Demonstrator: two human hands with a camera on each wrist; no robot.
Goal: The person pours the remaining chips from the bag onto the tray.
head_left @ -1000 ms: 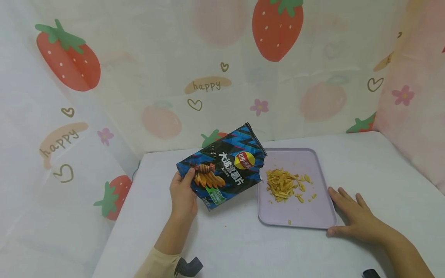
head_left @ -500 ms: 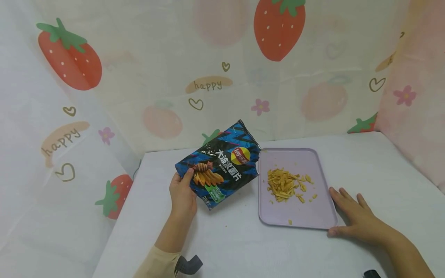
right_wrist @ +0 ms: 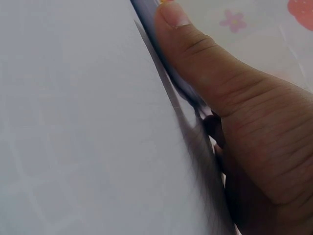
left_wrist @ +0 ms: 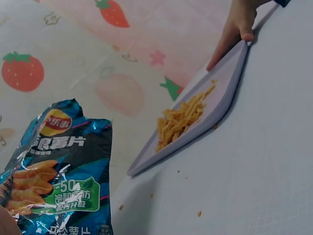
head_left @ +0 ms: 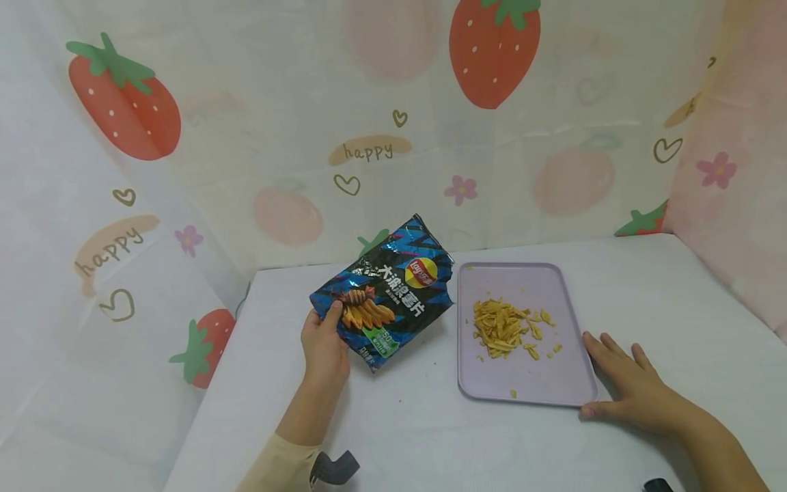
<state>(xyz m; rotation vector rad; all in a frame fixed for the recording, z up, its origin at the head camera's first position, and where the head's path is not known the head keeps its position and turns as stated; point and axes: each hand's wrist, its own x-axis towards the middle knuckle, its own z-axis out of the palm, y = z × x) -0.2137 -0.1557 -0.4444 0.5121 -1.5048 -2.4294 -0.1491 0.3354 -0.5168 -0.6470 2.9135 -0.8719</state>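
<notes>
In the head view my left hand [head_left: 324, 352] grips a blue and black potato chip bag [head_left: 390, 294] by its lower left corner, thumb on the front. The bag tilts above the table, and its torn end points right toward a lilac tray [head_left: 535, 383]. A heap of broken yellow chips [head_left: 499, 328] lies on that tray. My right hand [head_left: 636, 393] rests at the tray's right near corner, fingers spread along the side and thumb at the front edge. The right wrist view shows the thumb [right_wrist: 210, 63] against the tray's edge. The bag's inside is hidden.
A white cloth covers the table [head_left: 418, 437], and a few small crumbs [left_wrist: 199, 214] lie on it between bag and tray. Behind stands a curtain [head_left: 295, 137] printed with strawberries, with more hanging at both sides.
The torn end of the bag has swung left, away from over the tray's left edge. My right hand and the tray have stayed in place.
</notes>
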